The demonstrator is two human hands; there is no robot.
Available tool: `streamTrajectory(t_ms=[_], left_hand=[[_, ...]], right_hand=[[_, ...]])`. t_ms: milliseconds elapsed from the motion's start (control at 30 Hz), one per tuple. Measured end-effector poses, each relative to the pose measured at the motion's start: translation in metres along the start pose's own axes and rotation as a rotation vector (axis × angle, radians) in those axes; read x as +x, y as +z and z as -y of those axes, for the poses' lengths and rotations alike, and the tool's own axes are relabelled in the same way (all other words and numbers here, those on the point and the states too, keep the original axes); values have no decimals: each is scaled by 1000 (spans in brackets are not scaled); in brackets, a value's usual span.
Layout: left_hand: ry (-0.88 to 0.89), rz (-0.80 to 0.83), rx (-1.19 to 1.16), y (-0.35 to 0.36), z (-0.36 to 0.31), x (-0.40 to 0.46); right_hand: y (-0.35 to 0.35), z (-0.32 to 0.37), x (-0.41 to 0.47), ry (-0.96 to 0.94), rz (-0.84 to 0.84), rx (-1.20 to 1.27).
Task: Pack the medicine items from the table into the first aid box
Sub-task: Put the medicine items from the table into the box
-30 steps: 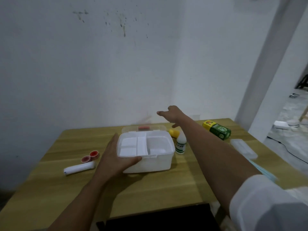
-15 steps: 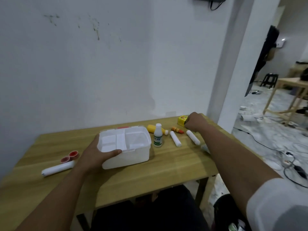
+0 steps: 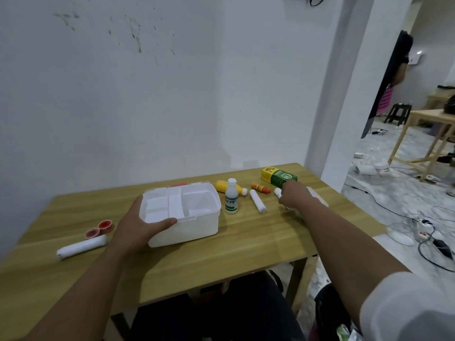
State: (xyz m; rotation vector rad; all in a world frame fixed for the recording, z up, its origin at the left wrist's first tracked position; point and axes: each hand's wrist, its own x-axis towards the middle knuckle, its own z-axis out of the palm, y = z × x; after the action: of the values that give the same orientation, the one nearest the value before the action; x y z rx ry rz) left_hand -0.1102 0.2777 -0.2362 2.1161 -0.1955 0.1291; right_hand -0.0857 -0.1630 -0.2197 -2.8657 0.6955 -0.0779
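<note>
The open white first aid box (image 3: 187, 227) with an inner divider tray stands mid-table. My left hand (image 3: 138, 225) grips its near left corner, thumb over the rim. My right hand (image 3: 294, 196) is curled over a white roll (image 3: 277, 191) at the right, just in front of a green and yellow carton (image 3: 279, 177). Between box and hand are an upright white bottle (image 3: 231, 199), a lying yellow bottle (image 3: 222, 186), a small orange tube (image 3: 260, 187) and another white roll (image 3: 257, 204). Left of the box lie two red tape rolls (image 3: 99, 228) and a long white roll (image 3: 82, 246).
The wooden table (image 3: 221, 252) stands against a white wall. A clear plastic lid (image 3: 318, 196) lies near its right edge, behind my right hand. Right of the table the floor holds cables, a stool and another wooden table.
My right hand has drawn back from the green and yellow carton and closed over the white roll in front of it. My left hand stays on the box.
</note>
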Motion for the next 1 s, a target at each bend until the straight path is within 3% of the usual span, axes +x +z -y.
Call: streamTrajectory(t_ms=[433, 567, 733, 1000], left_hand=[[30, -36, -16, 7, -3, 12], [20, -44, -31, 11, -1, 17], [29, -24, -30, 11, 1, 21], [32, -29, -23, 9, 3, 24]], right_hand=[[-11, -5, 49, 32, -156, 114], [-10, -3, 75, 11, -153, 126], [1, -1, 98, 83, 0, 13], [-4, -8, 104, 30, -110, 21]])
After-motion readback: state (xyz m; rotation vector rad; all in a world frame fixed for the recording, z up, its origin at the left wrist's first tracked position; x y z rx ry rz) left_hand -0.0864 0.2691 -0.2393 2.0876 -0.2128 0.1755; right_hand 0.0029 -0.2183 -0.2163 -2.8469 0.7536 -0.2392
